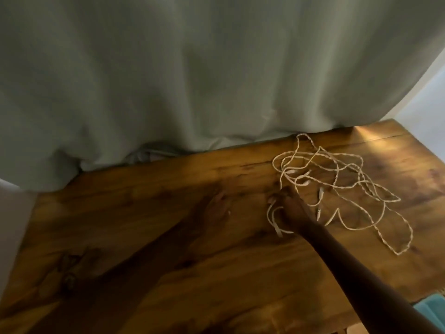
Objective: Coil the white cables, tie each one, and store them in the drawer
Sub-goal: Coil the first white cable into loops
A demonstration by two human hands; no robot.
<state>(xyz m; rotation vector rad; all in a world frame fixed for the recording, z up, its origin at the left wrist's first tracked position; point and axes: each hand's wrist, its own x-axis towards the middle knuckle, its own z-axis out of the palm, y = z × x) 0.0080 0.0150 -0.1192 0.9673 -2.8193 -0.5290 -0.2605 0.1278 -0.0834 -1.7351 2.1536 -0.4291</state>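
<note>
- White cables lie tangled far right on your desk.
- Your right hand curls its fingers round one loop.
- Left hand lies flat, fingers straight.

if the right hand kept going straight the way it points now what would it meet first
Probably the curtain hem: the right hand, gripping a white cable loop, points up-left over open table wood. Depth is unclear.
</note>
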